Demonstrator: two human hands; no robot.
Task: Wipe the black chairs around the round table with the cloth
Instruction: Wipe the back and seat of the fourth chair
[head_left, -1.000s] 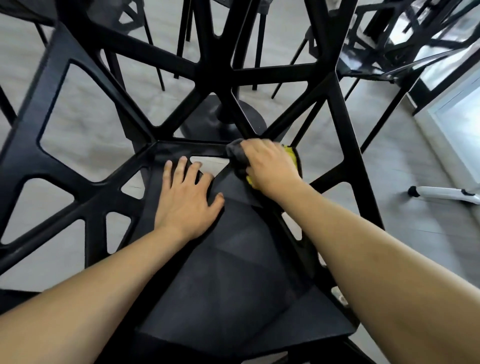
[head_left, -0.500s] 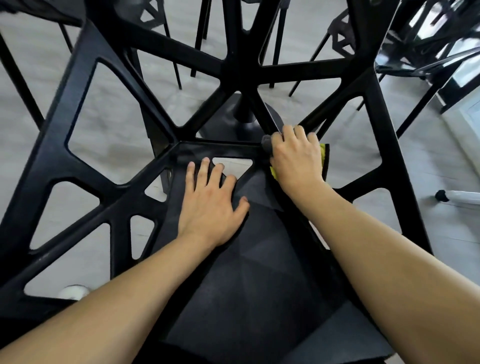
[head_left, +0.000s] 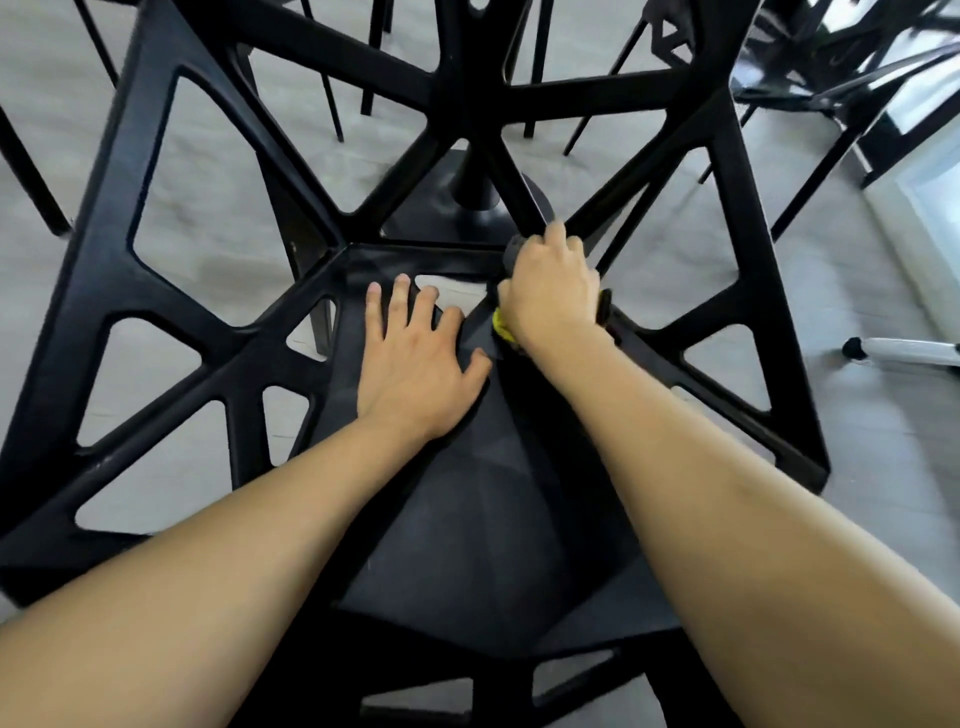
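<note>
A black chair with an open geometric frame (head_left: 130, 218) fills the view, its dark seat (head_left: 467, 519) right below me. My left hand (head_left: 415, 364) lies flat on the back part of the seat, fingers spread. My right hand (head_left: 550, 291) grips a grey and yellow cloth (head_left: 501, 325) and presses it against the seat's back right corner, where the backrest bars meet. Most of the cloth is hidden under the hand.
Behind the chair stands the round table's black pedestal base (head_left: 472, 202) on a grey floor. Legs of other black chairs (head_left: 810, 171) stand at the top and top right. A white tube with a black tip (head_left: 904, 351) lies on the floor at the right.
My right hand has moved the cloth from the seat's back edge up and to the right into the back corner. My left hand stays flat on the seat. The view has shifted closer.
</note>
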